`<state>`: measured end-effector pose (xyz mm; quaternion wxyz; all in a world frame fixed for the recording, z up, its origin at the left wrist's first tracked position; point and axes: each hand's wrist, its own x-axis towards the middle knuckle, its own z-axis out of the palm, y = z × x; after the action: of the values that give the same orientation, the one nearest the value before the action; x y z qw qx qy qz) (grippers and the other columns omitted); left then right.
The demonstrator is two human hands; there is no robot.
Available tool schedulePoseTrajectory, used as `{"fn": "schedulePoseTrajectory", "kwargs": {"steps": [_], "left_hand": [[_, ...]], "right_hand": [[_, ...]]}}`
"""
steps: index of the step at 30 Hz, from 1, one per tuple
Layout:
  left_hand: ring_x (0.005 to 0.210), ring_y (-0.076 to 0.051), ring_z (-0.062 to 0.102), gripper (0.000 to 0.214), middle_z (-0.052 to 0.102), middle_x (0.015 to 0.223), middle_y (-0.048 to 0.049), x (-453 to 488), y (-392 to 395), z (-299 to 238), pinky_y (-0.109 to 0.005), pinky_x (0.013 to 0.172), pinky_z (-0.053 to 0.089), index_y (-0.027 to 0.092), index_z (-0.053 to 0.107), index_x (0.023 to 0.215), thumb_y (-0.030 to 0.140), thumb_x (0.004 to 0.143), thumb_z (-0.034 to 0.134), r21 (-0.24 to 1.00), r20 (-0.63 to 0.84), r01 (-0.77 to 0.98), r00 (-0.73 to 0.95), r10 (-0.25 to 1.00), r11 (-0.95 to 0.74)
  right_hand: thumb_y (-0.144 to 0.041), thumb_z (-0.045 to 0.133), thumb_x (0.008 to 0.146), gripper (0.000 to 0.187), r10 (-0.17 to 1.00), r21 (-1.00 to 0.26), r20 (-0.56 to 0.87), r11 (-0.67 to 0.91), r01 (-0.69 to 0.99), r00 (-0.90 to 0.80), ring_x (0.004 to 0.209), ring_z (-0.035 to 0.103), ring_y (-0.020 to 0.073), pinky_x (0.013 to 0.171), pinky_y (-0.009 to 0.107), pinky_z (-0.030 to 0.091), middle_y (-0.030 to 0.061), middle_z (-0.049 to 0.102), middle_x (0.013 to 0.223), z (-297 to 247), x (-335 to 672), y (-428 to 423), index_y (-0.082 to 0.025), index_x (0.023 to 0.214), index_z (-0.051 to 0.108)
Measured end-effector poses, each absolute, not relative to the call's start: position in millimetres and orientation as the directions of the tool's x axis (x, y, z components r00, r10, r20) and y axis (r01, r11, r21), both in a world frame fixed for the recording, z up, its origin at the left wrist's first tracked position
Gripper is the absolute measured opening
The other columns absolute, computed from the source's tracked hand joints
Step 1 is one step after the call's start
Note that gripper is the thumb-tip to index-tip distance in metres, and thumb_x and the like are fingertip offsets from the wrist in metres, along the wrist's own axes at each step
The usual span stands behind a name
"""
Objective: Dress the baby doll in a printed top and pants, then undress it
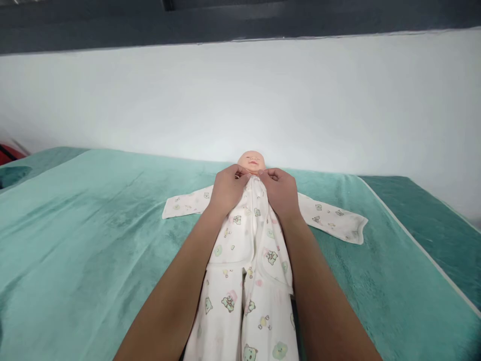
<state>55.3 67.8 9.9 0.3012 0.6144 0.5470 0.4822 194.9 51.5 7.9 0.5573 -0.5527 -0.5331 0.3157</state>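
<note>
A baby doll [251, 161] lies on its back on a teal blanket [93, 225], head toward the wall. It wears a white romper [248, 260] printed with small bears, both sleeves spread flat to the sides. My left hand [227, 189] and my right hand [281, 193] meet at the romper's neckline just below the doll's chin. Both hands are closed, fingers pinching the two front edges of the cloth together. My forearms run up along either side of the doll's body and hide its flanks.
The teal blanket covers a wide bed or table against a white wall [263, 100]. A white piped edge [413, 240] runs down the right side, with a darker teal surface [432, 210] beyond. Something red [7, 153] shows at the far left.
</note>
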Motion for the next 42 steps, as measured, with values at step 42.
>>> {"fn": "schedulePoseTrajectory", "kwargs": {"steps": [42], "left_hand": [[0.082,-0.017,0.065,0.009,0.074,0.088,-0.0043,50,70,2,-0.031,0.081,0.049,0.017,0.071,0.085,0.025,0.083,0.067,0.951,0.255,0.174,0.030,0.966,-0.256]], "right_hand": [[-0.033,0.064,0.078,0.019,0.957,-0.960,0.260,0.243,0.136,0.126,0.075,0.063,0.0175,0.070,0.029,0.048,0.0023,0.073,0.080,5,194,49,-0.017,0.080,0.075]]}}
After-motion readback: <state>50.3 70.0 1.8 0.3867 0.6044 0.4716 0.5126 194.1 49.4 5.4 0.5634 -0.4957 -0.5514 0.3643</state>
